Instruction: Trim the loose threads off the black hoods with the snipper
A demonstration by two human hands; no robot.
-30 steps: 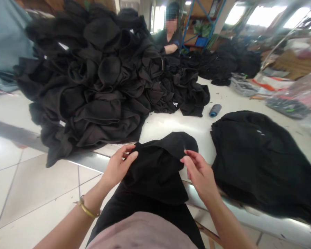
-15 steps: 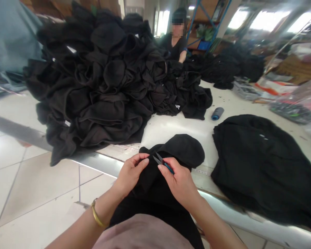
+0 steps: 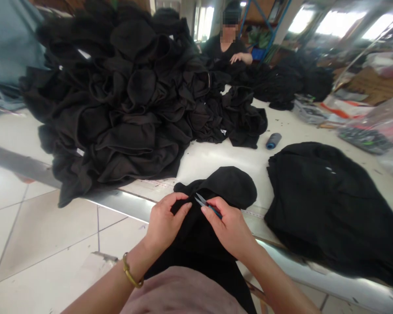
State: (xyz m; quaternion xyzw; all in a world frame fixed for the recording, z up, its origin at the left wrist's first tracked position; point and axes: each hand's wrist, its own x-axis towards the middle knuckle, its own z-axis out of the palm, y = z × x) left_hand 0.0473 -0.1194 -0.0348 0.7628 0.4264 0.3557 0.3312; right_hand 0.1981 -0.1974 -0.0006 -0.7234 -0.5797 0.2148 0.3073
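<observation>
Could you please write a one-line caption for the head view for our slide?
A right hand holds snips to a black garment gripped by the left hand, beside a pile of black garments.

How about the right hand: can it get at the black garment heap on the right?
Probably yes, though the right hand holds blue-handled snips: the black garment heap lies beside it, with only white table top between.

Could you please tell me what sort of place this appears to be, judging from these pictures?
It looks like a clothing workshop: a big heap of black garments lies on a long table, a spool of thread lies nearby, and the right hand holds small snips.
</observation>
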